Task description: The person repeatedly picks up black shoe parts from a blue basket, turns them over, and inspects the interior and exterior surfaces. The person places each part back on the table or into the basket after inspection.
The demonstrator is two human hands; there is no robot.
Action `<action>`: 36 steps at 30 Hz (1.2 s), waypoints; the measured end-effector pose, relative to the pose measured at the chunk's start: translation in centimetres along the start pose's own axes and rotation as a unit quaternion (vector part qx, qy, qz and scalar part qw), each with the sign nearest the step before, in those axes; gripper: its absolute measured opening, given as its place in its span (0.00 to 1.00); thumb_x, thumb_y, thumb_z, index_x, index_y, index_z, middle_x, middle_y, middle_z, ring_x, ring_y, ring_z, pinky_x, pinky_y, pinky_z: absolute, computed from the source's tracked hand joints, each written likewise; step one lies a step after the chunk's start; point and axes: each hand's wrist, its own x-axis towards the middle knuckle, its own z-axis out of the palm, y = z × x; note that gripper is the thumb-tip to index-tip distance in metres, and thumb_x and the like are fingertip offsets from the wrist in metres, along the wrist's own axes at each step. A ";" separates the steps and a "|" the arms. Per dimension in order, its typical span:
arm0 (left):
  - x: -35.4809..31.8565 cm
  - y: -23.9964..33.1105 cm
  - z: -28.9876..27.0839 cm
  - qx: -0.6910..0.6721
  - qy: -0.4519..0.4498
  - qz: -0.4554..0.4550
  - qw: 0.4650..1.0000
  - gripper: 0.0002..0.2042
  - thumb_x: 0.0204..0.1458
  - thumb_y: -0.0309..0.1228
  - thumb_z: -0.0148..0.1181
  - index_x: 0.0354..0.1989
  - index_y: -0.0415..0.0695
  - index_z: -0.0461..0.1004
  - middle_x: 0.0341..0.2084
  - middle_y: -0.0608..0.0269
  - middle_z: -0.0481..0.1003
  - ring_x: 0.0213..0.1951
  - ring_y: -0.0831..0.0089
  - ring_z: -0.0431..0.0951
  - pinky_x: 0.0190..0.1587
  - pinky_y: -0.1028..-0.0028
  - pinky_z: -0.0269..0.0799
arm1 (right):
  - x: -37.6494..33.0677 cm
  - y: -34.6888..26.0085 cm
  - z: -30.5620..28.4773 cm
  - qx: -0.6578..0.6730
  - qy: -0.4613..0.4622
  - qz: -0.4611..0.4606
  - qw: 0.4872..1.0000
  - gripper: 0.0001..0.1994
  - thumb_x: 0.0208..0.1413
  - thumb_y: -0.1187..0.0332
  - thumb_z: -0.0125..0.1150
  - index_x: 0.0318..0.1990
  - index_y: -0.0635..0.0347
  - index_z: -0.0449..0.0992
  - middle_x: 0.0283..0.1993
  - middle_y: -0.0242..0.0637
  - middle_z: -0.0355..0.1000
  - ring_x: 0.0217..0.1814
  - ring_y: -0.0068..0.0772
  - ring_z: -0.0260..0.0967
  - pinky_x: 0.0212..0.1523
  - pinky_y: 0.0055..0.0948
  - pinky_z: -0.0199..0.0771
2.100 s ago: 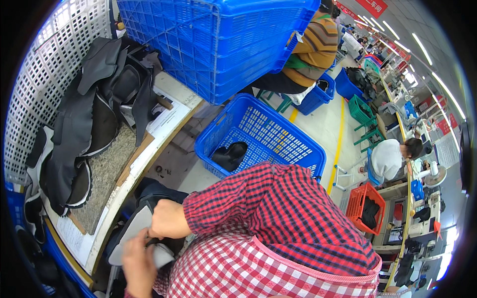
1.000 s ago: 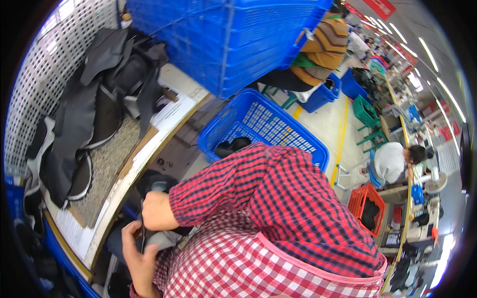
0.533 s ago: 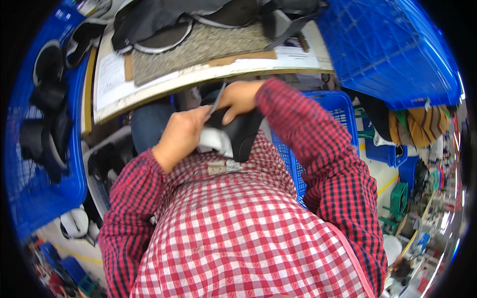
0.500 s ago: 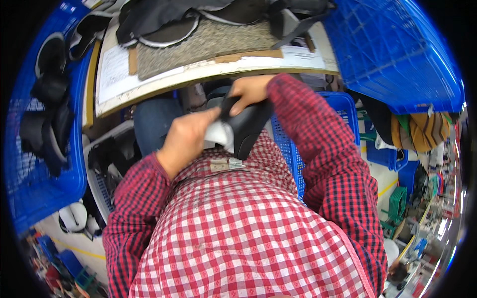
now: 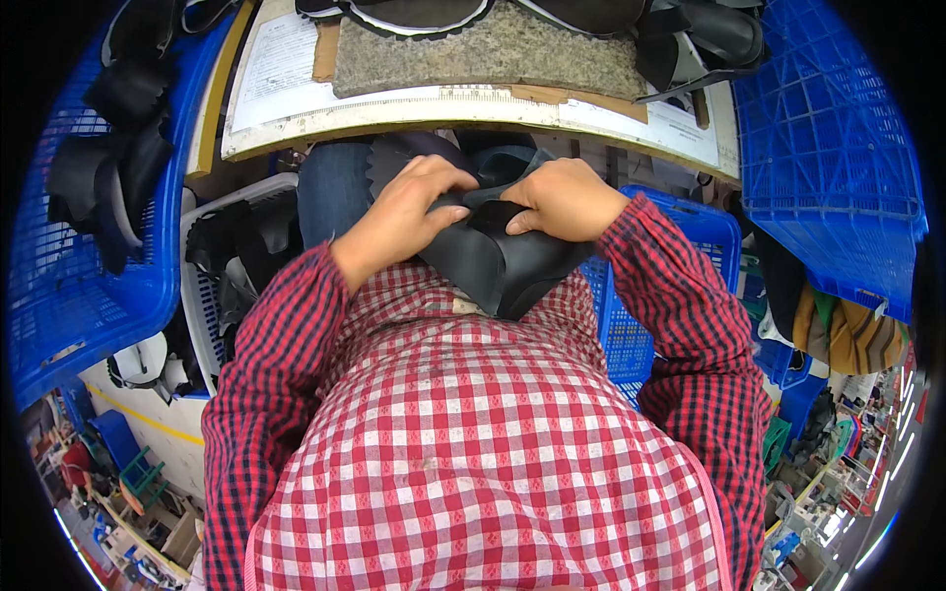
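Observation:
A black leather shoe upper [image 5: 503, 261] is spread between my two hands above my lap, its seam and smooth outer side facing up. On its left edge, my left hand [image 5: 409, 212] pinches the leather between thumb and bent fingers. My right hand [image 5: 562, 200] grips the opposite edge, thumb pressed on top near the middle. The fingertips under the leather are partly hidden. More black shoe uppers [image 5: 434, 18] with pale edges lie on a grey slab [image 5: 483, 61] on the bench beyond my hands.
The bench edge [image 5: 394, 120] runs just beyond my hands. Blue crates stand at the left [image 5: 148, 295] and right [image 5: 818, 148], the left one holding black pieces. A white basket [image 5: 202, 305] sits low at left; a blue basket [image 5: 631, 335] is beside my right forearm.
The shoe upper has turned from a tilted, folded position with pale lining showing to lying wider, black side up. My hands have moved apart, the right one lower and rightward. The view has shifted.

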 end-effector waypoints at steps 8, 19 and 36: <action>1.0 0.2 1.6 -0.185 -0.105 -0.227 0.950 0.09 0.67 0.31 0.59 0.38 0.38 0.80 0.24 0.73 0.76 0.25 0.83 0.73 0.31 0.79 0.70 | -3.6 -4.9 3.0 -0.132 0.314 -0.055 0.939 0.03 0.45 0.64 0.64 0.28 0.46 0.83 0.28 0.25 0.74 0.41 0.31 0.70 0.46 0.34 0.65; -1.5 0.2 2.1 -0.428 -0.042 -0.291 0.855 0.10 0.62 0.22 0.64 0.50 0.33 0.82 0.35 0.65 0.82 0.34 0.80 0.80 0.44 0.78 0.78 | -3.2 -1.9 2.7 -0.012 0.226 -0.006 0.974 0.12 0.43 0.63 0.78 0.36 0.49 0.83 0.31 0.27 0.76 0.43 0.38 0.72 0.47 0.40 0.64; -0.8 1.7 2.5 -0.369 -0.011 -0.281 0.886 0.10 0.62 0.18 0.60 0.48 0.32 0.82 0.35 0.62 0.83 0.31 0.79 0.77 0.39 0.77 0.77 | -2.0 -1.0 2.5 0.047 0.199 0.018 0.979 0.16 0.55 0.56 0.73 0.41 0.55 0.75 0.33 0.35 0.78 0.39 0.41 0.77 0.47 0.41 0.66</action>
